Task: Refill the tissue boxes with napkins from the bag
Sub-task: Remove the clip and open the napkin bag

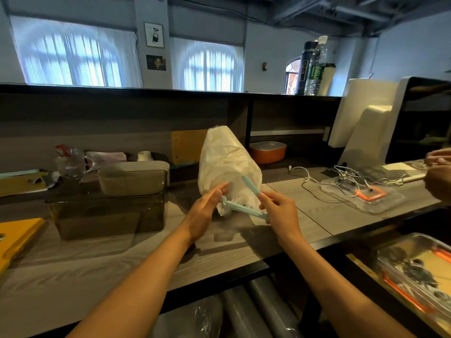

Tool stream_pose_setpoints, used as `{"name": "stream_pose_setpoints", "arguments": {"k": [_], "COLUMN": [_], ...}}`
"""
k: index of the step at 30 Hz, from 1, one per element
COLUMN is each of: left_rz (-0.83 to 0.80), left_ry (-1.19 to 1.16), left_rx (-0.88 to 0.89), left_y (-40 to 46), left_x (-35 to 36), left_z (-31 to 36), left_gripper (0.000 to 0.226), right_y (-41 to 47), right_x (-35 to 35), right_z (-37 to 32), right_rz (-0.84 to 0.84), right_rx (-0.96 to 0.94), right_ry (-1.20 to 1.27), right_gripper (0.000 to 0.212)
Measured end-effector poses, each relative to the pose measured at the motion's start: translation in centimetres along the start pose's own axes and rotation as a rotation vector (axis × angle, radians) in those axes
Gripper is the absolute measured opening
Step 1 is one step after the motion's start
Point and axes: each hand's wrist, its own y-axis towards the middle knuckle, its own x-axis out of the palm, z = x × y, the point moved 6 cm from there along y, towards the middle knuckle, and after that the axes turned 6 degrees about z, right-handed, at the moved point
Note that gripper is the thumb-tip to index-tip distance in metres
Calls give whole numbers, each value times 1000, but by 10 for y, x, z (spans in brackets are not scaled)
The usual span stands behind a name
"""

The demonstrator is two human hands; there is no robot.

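Both arms reach out over the wooden counter [305,211], and right at the middle of it sits the bag [227,164], a white plastic sack stuffed full, its neck turned toward the person. Across that neck lies a pale blue clip [246,208], swung open into 2 arms: one runs low between the hands, the other angles up against the plastic.

The left hand [205,211] sits at the near left of the bag, fingers stretched nearly straight along the plastic, the tips touching it just above the clip's left end. Whether the thumb is nipping the clip there, I cannot tell. The right hand [280,211] is busier: its fingers are curled, the fingertips pinching the upper arm of the clip while the lower arm's end sits at the base of the hand.

Left of the bag stands a smoky see-through bin [107,215], with a grey box [134,178] resting in its top. A yellow board [17,237] pokes in at the far left edge. Behind, on the lower shelf, an orange container [267,152] with a pale lid. To the right, a white monitor [361,128] seen from the back, white cables [317,178] trailing toward a clear tray [363,193] with an orange ring inside. At the right edge, another person's hands [439,174], close together above the counter.
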Motion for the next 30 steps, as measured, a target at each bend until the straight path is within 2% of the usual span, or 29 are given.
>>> {"name": "stream_pose_setpoints", "arguments": {"k": [4, 7, 8, 10, 13, 16, 17, 19, 22, 24, 28, 30], "left_rz": [28, 86, 112, 150, 173, 227, 232, 193, 82, 39, 67, 68], "left_ry": [67, 66, 65, 70, 69, 96, 110, 128, 174, 214, 314, 318], "left_rx": [-38, -45, -57, -68, -38, 71, 126, 206, 252, 293, 351, 325], "left_y": [3, 3, 3, 4, 3, 0, -2, -4, -5, -6, -6, -5], "left_x": [-1, -4, -6, -10, -11, -12, -12, -9, 3, 10, 12, 11], "left_z": [-7, -2, -2, -3, -3, 7, 12, 19, 24, 27, 31, 30], "left_gripper": [70, 66, 64, 61, 59, 47, 50, 63, 63, 54, 18, 7], "right_y": [-2, 0, 0, 2, 0, -6, -8, -9, -7, -7, -10, -12], "right_x": [-20, -21, -21, -23, -27, -24, -23, -19, -17, -15, -11, -12], "right_z": [0, 8, 9, 8, 4, 0, -2, -3, -1, 3, -1, -5], "right_rz": [-48, -249, -307, -309, -231, -234, -240, -239, -226, -258, -309, -328], "right_rx": [52, 284, 304, 221, 18, -150, -183, -247, -327, -313, -355, -367], "right_ry": [-120, -84, -81, -116, -154, -268, -282, -330, -457, -487, -488, -419], "right_gripper": [25, 34, 38, 37, 7, 13, 12, 12, 19, 5, 20, 23]}}
